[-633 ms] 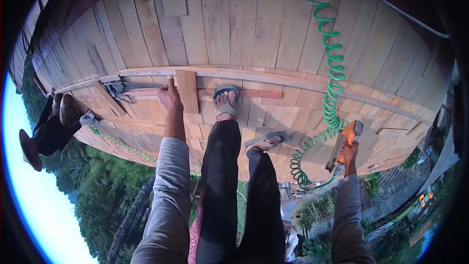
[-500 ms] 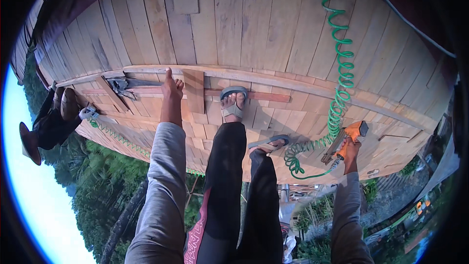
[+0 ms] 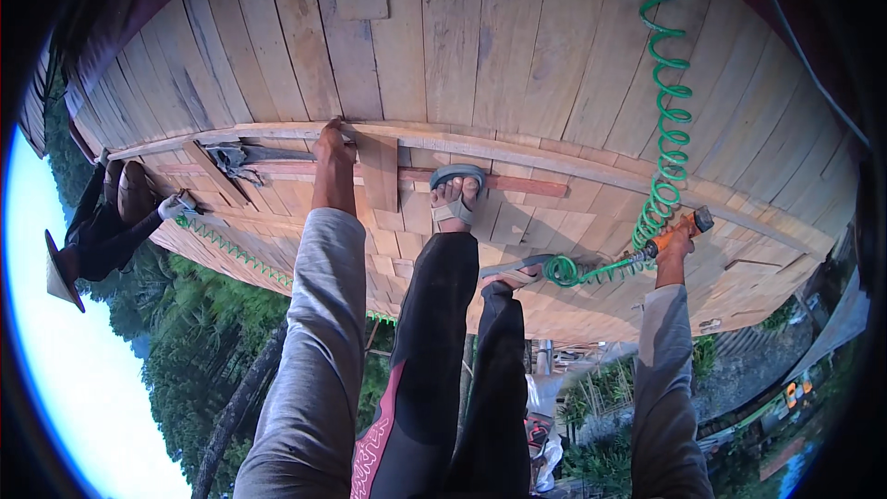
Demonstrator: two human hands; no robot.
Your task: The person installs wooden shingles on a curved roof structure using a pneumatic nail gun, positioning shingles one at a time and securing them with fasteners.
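Observation:
My right hand [image 3: 676, 246] is closed round the handle of an orange nail gun [image 3: 695, 222], held over the shingles at the right. A green coiled air hose [image 3: 672, 120] hangs down the boards and loops beside the tool. My left hand [image 3: 334, 143] is on the long wooden batten [image 3: 517, 149], its fingers bent over the batten's edge. Just right of that hand, a wide wooden shingle [image 3: 379, 174] lies across a reddish strip [image 3: 527, 186]. My sandalled foot [image 3: 455, 194] rests on the strip.
At the far left a person in a cone-shaped hat [image 3: 63, 273] crouches, a gloved hand [image 3: 172, 207] on a tool with another green hose [image 3: 231, 249]. Dark torn sheeting [image 3: 231, 161] lies by the batten. The roof edge drops toward trees [image 3: 203, 351] and ground below.
My left hand has gone from a raised finger to bending over the batten. The nail gun has moved up and right and turned in my right hand, and its hose shifted.

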